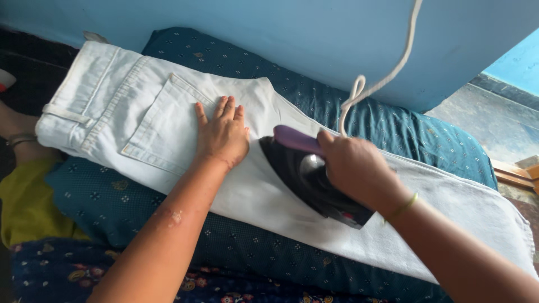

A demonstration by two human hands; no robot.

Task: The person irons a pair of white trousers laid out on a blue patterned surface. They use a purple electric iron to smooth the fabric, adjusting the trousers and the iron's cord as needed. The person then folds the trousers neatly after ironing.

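Centre frame: left hand [223,133] lies flat, fingers spread wide, pressing on white jeans [140,120] just beside the back pocket [163,126], while right hand [351,165] is wrapped around the purple handle of a black iron [306,174] resting on the fabric right of centre. Jeans stretch from upper left to lower right over a teal patterned cushion [393,126]. White cord [387,73] runs from the iron to the top edge, against a blue wall [314,33].
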